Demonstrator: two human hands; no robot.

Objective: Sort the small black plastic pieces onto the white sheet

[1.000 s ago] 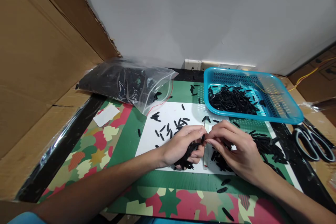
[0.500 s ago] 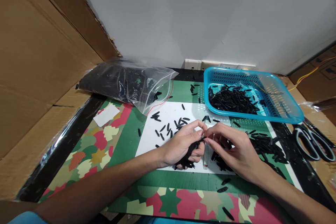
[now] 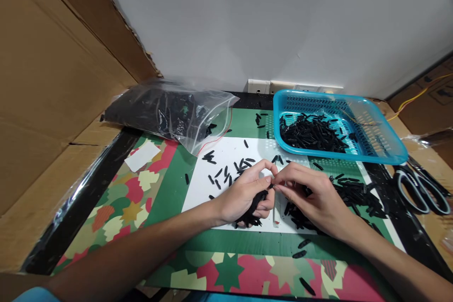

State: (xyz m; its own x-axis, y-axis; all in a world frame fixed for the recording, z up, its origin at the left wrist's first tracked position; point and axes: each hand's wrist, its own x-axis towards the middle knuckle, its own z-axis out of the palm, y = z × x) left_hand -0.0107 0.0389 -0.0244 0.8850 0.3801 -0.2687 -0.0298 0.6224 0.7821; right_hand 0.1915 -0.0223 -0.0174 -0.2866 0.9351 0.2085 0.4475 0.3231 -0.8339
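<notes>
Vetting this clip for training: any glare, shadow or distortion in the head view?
Head view: bright glints on the clear plastic bag; a faint, soft shadow on the wall; wide-angle stretch toward the edges; black pieces in the left hand merge into one dark mass.

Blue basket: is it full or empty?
The basket is partly full: black pieces heap in its left part, leaving much of it uncovered.

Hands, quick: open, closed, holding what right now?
Left hand: closed around a bunch of black pieces.
Right hand: pinched closed close to the left; whether it grips a piece cannot be told.
</notes>
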